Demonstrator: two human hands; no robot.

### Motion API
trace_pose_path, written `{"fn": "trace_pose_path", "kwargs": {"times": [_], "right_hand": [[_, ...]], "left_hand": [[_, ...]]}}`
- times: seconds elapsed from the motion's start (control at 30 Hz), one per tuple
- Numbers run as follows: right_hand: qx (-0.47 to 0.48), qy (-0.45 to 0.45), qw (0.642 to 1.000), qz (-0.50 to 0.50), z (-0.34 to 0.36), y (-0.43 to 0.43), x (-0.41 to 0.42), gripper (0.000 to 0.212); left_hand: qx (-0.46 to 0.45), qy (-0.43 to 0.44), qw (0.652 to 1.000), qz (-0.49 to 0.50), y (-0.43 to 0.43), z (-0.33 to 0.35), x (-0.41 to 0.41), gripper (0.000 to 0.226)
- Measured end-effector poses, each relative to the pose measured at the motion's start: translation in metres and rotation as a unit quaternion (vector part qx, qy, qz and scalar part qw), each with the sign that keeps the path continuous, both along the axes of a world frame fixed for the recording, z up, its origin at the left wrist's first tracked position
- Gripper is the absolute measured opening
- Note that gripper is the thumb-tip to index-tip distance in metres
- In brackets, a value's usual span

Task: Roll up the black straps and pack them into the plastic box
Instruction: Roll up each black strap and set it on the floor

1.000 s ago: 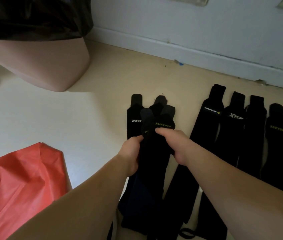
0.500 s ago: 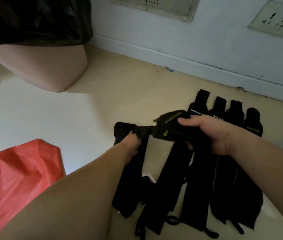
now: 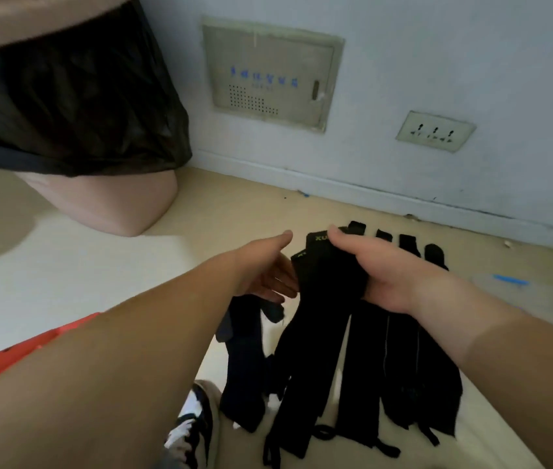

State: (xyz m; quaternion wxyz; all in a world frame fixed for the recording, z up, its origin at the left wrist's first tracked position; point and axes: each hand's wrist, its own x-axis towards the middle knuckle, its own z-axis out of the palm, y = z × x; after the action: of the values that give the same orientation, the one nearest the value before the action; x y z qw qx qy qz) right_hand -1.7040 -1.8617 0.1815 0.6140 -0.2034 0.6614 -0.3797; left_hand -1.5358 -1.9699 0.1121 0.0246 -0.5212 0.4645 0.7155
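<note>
**Opening of the rolling step.** The right hand (image 3: 383,272) grips the upper end of a long black fabric strap with green lettering (image 3: 312,333), thumb over it and fingers curled beneath. The rest of that strap hangs down to the pale floor (image 3: 99,275). The left hand (image 3: 265,269) is spread open with straight fingers and its palm turned towards the strap's edge, holding nothing; whether its fingertips touch the fabric cannot be told. A row of further flat black straps (image 3: 366,367) lies side by side beneath and to the right of the held one, and a darker crumpled strap (image 3: 244,367) lies just to its left. No roll is formed yet, and no plastic box can be made out. A blurred pale shape with a blue mark (image 3: 505,282) at the right is too indistinct to name. The next move probably calls for the left hand to take the strap's end, so that the strap can be wound tightly on itself. Open floor extends left and ahead as far as the pink bin with black liner (image 3: 109,204) and the white skirting board (image 3: 370,194). An orange-red sheet (image 3: 14,360) and a black-and-white shoe (image 3: 194,424) bound the near side.
</note>
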Motion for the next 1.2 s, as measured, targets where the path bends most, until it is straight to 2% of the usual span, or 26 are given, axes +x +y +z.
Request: {"fn": "trace_pose_path", "kwargs": {"times": [0.07, 0.13, 0.27, 0.4, 0.53, 0.67, 0.77, 0.9, 1.03, 1.2], "right_hand": [[-0.031, 0.000, 0.998, -0.056, 0.021, 0.003, 0.005, 0.045], [-0.067, -0.011, 0.990, -0.126, 0.045, 0.007, 0.010, 0.037], [-0.142, 0.045, 0.965, -0.214, 0.094, 0.029, 0.014, 0.021], [-0.176, 0.047, 0.952, -0.244, 0.128, 0.058, 0.012, 0.020], [-0.192, 0.082, 0.944, -0.254, 0.135, 0.082, 0.012, 0.013], [-0.174, 0.070, 0.955, -0.230, 0.133, 0.092, 0.007, 0.014], [-0.192, 0.104, 0.955, -0.202, 0.140, 0.092, -0.006, 0.014], [-0.203, 0.106, 0.952, -0.203, 0.146, 0.095, -0.021, 0.015], [-0.208, 0.086, 0.961, -0.159, 0.141, 0.096, -0.022, 0.015], [-0.234, 0.109, 0.952, -0.167, 0.133, 0.092, -0.018, 0.009]], "left_hand": [[-0.013, 0.030, 0.998, -0.052, 0.005, 0.049, -0.007, 0.071], [-0.058, 0.051, 0.994, -0.081, 0.013, 0.096, -0.010, 0.050], [-0.161, 0.098, 0.980, -0.067, 0.027, 0.171, -0.013, 0.028], [-0.246, 0.118, 0.958, -0.086, 0.067, 0.214, -0.013, 0.021], [-0.315, 0.115, 0.940, -0.060, 0.106, 0.217, -0.010, 0.020], [-0.312, 0.105, 0.943, -0.043, 0.113, 0.201, -0.006, 0.019], [-0.310, 0.103, 0.945, -0.022, 0.102, 0.202, -0.011, 0.020], [-0.300, 0.113, 0.947, 0.010, 0.094, 0.206, -0.014, 0.022], [-0.300, 0.124, 0.945, 0.023, 0.093, 0.203, -0.017, 0.021], [-0.255, 0.175, 0.950, -0.029, 0.109, 0.214, -0.025, 0.019]]}}
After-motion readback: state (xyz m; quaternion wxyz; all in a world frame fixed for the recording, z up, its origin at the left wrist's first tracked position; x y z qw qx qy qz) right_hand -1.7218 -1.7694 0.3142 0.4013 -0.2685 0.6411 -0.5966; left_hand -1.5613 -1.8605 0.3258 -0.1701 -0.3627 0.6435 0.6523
